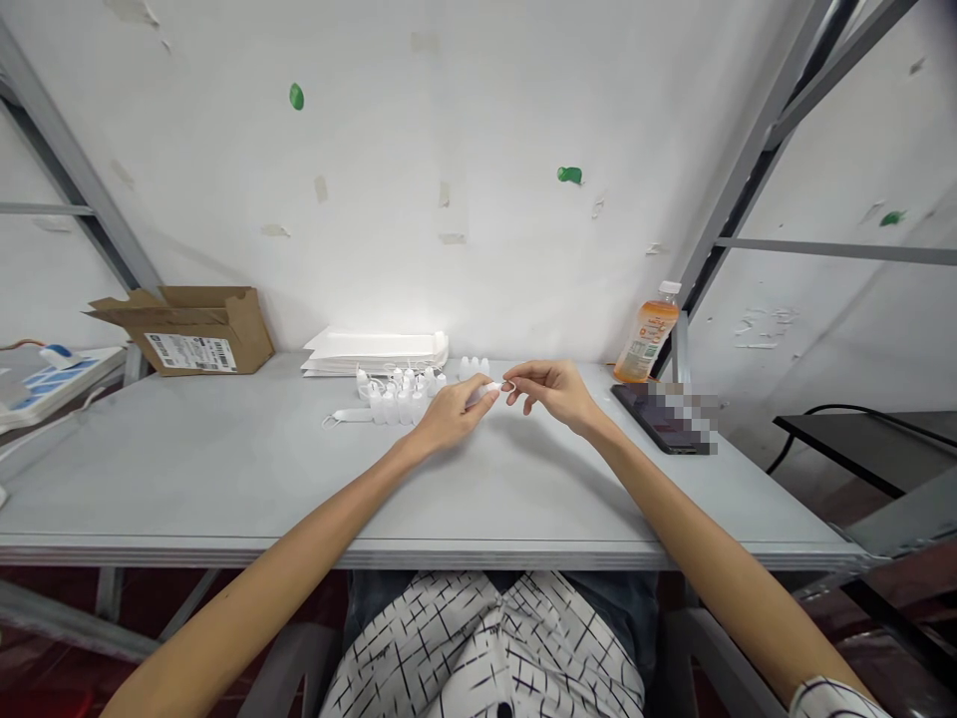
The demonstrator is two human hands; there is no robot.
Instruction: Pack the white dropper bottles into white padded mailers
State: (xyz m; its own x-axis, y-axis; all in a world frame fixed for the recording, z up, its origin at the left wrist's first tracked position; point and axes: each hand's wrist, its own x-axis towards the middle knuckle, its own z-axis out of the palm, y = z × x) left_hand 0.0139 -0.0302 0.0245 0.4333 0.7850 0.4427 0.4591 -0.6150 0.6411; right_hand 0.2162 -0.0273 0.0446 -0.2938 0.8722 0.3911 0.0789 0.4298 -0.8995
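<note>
Table (pixel 224 469), head view: front edge runs right under both forearms, white wall (pixel 508 269) along the back
Elbow room: hands are mid-table, well apart from the cardboard box (pixel 243 334) on the left, and from the orange drink (pixel 649 337) and phone (pixel 658 419) on the right
Left hand (pixel 450 414): grip's closed around a small white bottle (pixel 485 390), just right of the bottle cluster (pixel 396 404)
Right hand (pixel 557 392): grip's nearly closed at the bottle's tip by a thin loop, can't tell if it's pinched
Labels: box sticker (pixel 190 352) and drink label, both too small to read
</note>
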